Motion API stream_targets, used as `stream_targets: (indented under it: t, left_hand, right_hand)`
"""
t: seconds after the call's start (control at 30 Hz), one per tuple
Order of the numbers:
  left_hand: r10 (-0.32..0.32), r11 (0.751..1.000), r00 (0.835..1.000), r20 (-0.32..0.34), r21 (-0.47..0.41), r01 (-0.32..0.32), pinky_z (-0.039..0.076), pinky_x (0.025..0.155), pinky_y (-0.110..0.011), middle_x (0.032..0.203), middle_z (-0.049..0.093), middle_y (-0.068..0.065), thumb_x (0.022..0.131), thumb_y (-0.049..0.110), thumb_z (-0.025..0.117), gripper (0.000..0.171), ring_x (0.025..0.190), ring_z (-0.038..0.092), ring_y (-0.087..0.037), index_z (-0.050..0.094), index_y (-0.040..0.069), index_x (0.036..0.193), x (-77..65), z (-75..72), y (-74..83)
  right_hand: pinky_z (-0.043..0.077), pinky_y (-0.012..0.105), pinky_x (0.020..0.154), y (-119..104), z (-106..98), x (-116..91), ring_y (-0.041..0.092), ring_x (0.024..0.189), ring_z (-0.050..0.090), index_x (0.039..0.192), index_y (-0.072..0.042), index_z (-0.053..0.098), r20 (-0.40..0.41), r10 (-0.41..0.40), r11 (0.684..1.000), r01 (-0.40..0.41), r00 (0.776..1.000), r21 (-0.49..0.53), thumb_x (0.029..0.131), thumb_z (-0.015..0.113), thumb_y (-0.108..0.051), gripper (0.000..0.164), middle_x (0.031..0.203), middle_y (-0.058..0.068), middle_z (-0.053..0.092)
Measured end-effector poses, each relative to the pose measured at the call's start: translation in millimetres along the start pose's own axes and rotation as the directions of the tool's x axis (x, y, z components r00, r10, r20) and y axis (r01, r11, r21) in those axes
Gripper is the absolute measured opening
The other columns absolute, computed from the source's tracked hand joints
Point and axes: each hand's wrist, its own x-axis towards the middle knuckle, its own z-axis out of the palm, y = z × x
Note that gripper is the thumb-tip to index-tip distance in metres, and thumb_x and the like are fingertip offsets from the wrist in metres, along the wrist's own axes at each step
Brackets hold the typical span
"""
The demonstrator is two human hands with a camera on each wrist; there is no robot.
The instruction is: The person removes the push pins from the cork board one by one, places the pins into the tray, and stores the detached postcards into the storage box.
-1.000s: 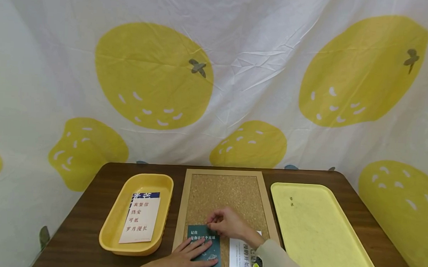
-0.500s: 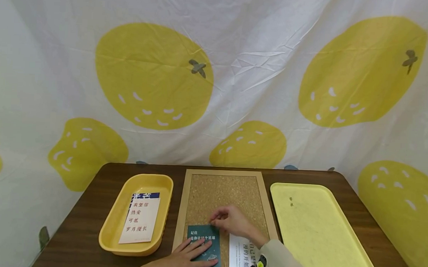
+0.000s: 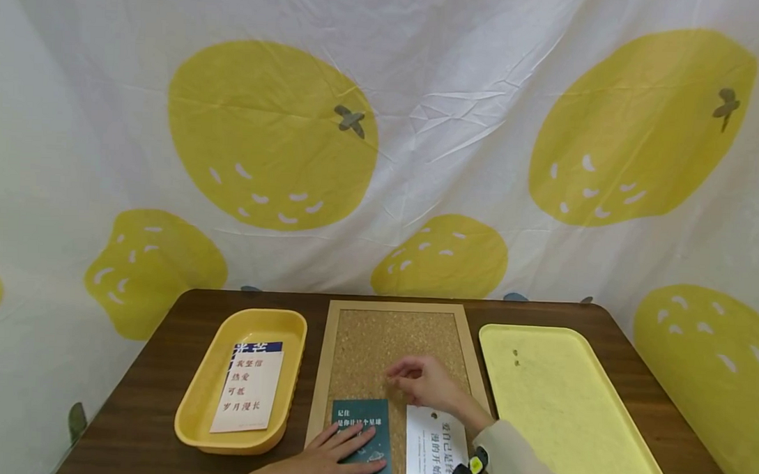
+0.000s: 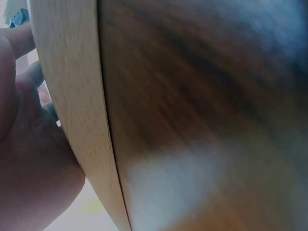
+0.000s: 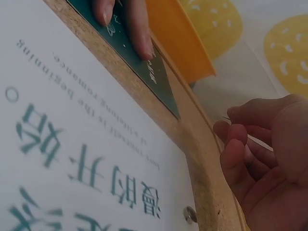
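In the head view my left hand (image 3: 330,462) rests with spread fingers on a dark green card (image 3: 373,415), which lies on the framed corkboard (image 3: 394,342). My right hand (image 3: 427,385) is over the cork, above and to the right of that card's top edge. The right wrist view shows its thumb and fingertips pinching a thumbtack, of which only the thin point (image 5: 226,118) sticks out. A white printed card (image 3: 419,444) lies to the right of the green one, with a metal thumbtack (image 5: 190,214) near its top edge.
To the left, an orange-yellow basin (image 3: 188,415) holds a white card (image 3: 248,393) over a blue one (image 3: 269,346). A pale yellow tray (image 3: 568,404) on the right carries two tiny dark items (image 3: 516,358). Behind the brown table (image 3: 155,382) hangs a lemon-print cloth (image 3: 420,155).
My right hand has lifted off the green card's top edge and shifted right and away from me. The white card's top and its thumbtack have come into sight. The left hand stays put.
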Motion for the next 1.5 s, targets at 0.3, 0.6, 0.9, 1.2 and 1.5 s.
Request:
stream_targets:
  t: [0.3,0.6,0.9,1.2,1.5]
  left_hand:
    - [-0.006,1.0,1.0,0.016,-0.03,0.006,0.014,0.108,-0.061,0.157,0.007,0.002,0.09,0.059,0.044,0.063,0.144,0.008,-0.026,0.02,0.043,0.146,-0.8,-0.6,-2.2]
    - [-0.005,1.0,1.0,0.009,-0.03,0.006,0.014,0.108,-0.062,0.157,0.007,0.003,0.09,0.059,0.045,0.063,0.144,0.008,-0.025,0.02,0.043,0.146,-0.7,-0.3,-2.8]
    - [-0.011,0.998,1.0,0.017,-0.059,0.012,0.009,0.109,-0.061,0.158,0.004,0.004,0.091,0.059,0.043,0.062,0.144,0.003,-0.024,0.02,0.044,0.146,-0.6,-0.4,-2.3]
    - [-0.008,0.999,1.0,0.021,-0.037,0.009,0.012,0.109,-0.06,0.158,0.006,0.003,0.091,0.058,0.044,0.062,0.144,0.006,-0.025,0.02,0.042,0.146,-0.2,-1.9,-1.3]
    - [0.0,1.0,1.0,0.014,-0.03,0.0,0.014,0.108,-0.061,0.158,0.007,0.002,0.091,0.058,0.045,0.063,0.144,0.007,-0.026,0.02,0.041,0.146,-0.4,-1.3,-0.8]
  right_hand:
    - [0.044,0.019,0.044,2.1,-12.5,-3.5,0.014,0.055,0.054,0.103,-0.003,0.067,-0.018,0.004,1.0,-0.004,1.0,-0.007,0.09,0.058,-0.006,0.016,0.087,0.014,0.066]
    - [0.047,0.025,0.048,6.2,-25.5,-9.2,0.018,0.058,0.056,0.106,-0.004,0.067,-0.027,0.052,0.999,-0.052,0.998,0.002,0.092,0.057,-0.011,0.018,0.092,0.014,0.067]
    - [0.046,0.026,0.045,12.5,-37.5,-14.3,0.02,0.054,0.054,0.103,-0.004,0.068,-0.081,0.069,0.998,-0.07,0.994,-0.007,0.091,0.058,-0.007,0.016,0.086,0.015,0.066]
    - [0.044,0.024,0.045,16.0,-43.2,-21.7,0.019,0.054,0.052,0.099,-0.004,0.069,-0.131,0.126,0.992,-0.128,0.983,-0.009,0.09,0.06,-0.008,0.013,0.084,0.013,0.066]
    - [0.046,0.029,0.045,20.3,-51.7,-26.5,0.019,0.053,0.052,0.102,-0.005,0.068,-0.147,0.136,0.99,-0.139,0.98,-0.008,0.09,0.06,-0.009,0.015,0.084,0.014,0.067]
